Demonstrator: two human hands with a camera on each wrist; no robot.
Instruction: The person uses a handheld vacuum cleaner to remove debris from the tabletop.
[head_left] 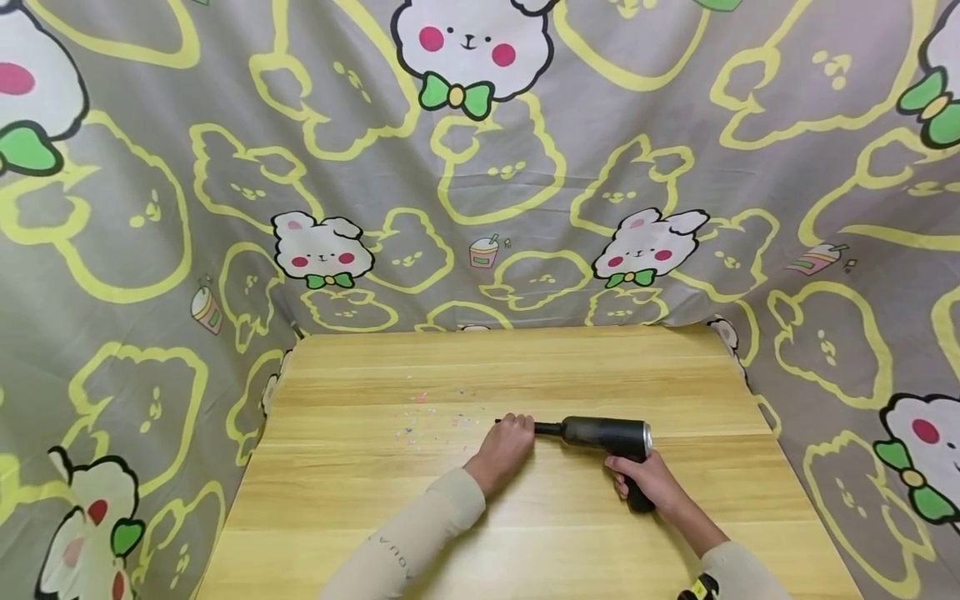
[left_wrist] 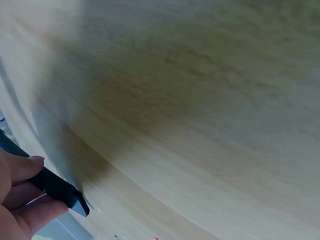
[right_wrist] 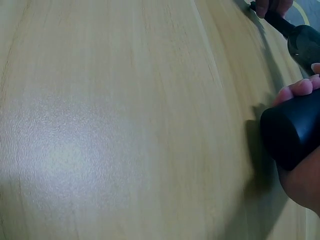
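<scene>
Near the middle of the light wooden table (head_left: 525,550), a black handheld vacuum with a thin nozzle (head_left: 603,434) lies sideways. Right hand (head_left: 648,481) grips its handle; left hand (head_left: 506,446) pinches the nozzle beside scattered coloured confetti bits (head_left: 431,417).

Black handheld vacuum (head_left: 604,434) lying horizontal on the table, my right hand (head_left: 647,477) gripping its handle, my left hand (head_left: 508,443) pinching its slim nozzle.

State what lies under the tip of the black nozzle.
Under the nozzle tip lies bare wooden table, with coloured specks scattered just ahead. The left hand covers the stretch beneath its fingers.
</scene>
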